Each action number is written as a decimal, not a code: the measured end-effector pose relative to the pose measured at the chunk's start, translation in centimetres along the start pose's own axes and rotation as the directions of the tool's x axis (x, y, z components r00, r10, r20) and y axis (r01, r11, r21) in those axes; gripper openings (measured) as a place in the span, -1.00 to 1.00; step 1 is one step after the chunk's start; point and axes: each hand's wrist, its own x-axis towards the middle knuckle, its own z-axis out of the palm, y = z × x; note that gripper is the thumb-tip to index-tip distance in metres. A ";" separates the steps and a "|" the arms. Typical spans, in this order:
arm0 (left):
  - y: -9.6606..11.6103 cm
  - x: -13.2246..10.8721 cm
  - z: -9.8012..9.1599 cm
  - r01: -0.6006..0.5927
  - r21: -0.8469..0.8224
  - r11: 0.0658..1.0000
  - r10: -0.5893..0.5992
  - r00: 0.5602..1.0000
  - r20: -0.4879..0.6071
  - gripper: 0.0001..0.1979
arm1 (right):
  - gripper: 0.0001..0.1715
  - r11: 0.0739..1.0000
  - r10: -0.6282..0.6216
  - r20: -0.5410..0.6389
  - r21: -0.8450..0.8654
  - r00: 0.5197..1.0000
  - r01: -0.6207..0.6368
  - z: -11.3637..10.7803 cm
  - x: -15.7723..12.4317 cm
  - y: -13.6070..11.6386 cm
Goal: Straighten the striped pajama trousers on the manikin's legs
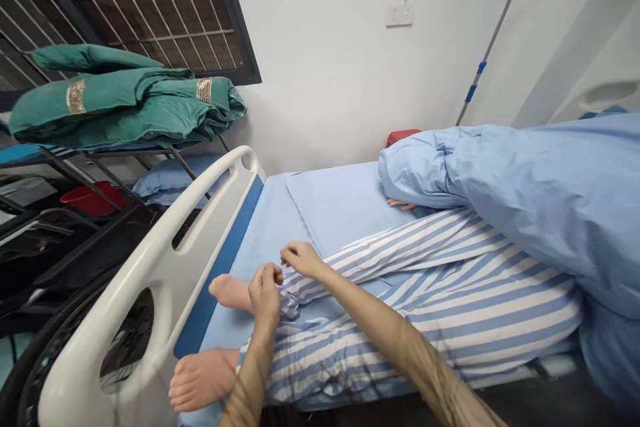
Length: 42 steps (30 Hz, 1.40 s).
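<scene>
A figure in blue and white striped trousers (425, 307) lies on a hospital bed with a light blue sheet (340, 203). Its two bare feet point toward the footboard, one foot (231, 292) farther away and one foot (203, 377) nearer. My left hand (265, 293) pinches the hem of the far trouser leg at the ankle. My right hand (303, 259) grips the same hem just beyond it, fingers closed. A light blue quilt (540, 187) is folded back over the figure's upper body, and a hand (403, 204) shows under its edge.
A white plastic footboard (165, 253) with cut-outs stands at the left of the bed. Behind it a rack holds a folded green blanket (125, 103), a blue pillow (167, 180) and a red basin (90, 200). An IV pole (487, 47) leans by the white wall.
</scene>
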 end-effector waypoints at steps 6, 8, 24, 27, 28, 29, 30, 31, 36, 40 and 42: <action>-3.7 2.8 4.2 -0.095 0.488 0.867 0.094 0.995 0.025 -0.65 | -0.55 0.988 0.105 -0.188 -0.090 0.977 -0.123 -1.5 -2.0 4.7; -5.5 2.9 4.5 -0.106 0.666 0.738 0.088 0.994 0.061 -0.68 | -0.53 0.991 0.101 -0.178 -0.072 0.979 -0.115 -1.0 -2.1 4.9; -5.0 3.7 3.7 -0.007 0.380 0.925 0.018 1.000 -0.025 -0.65 | -0.49 0.997 0.074 -0.202 0.029 0.977 -0.069 2.1 -0.7 5.2; -4.2 4.4 4.8 0.008 0.118 0.993 0.005 0.994 -0.110 -0.64 | -0.46 0.990 0.058 -0.254 0.140 0.965 -0.023 2.2 -0.4 5.5; -4.3 4.5 5.3 0.004 0.069 0.998 0.004 0.994 -0.111 -0.64 | -0.46 0.985 0.058 -0.270 0.172 0.961 -0.012 2.3 -0.3 5.6; -4.4 4.5 5.7 0.002 0.060 0.998 0.004 0.995 -0.096 -0.64 | -0.46 0.979 0.060 -0.281 0.204 0.958 -0.001 2.4 -0.3 5.7; -4.7 4.5 6.1 0.004 0.095 0.995 0.003 0.997 -0.075 -0.64 | -0.47 0.972 0.066 -0.287 0.235 0.956 0.003 2.5 -0.2 5.7; -5.1 4.4 6.5 0.009 0.166 0.986 0.000 0.999 -0.052 -0.64 | -0.48 0.965 0.079 -0.292 0.261 0.953 0.001 2.6 -0.2 5.7; -6.2 3.7 7.0 0.007 0.508 0.862 -0.018 1.000 0.016 -0.65 | -0.52 0.969 0.132 -0.252 0.235 0.959 -0.072 1.0 0.3 4.5; -6.2 3.4 7.0 0.012 0.579 0.815 -0.046 0.998 0.044 -0.65 | -0.50 0.992 0.001 -0.247 0.120 0.969 0.029 -2.2 0.3 3.9; -6.3 3.3 7.0 0.017 0.575 0.818 -0.039 0.999 0.027 -0.66 | -0.51 0.997 0.004 -0.276 0.073 0.961 0.017 -3.1 -0.2 4.7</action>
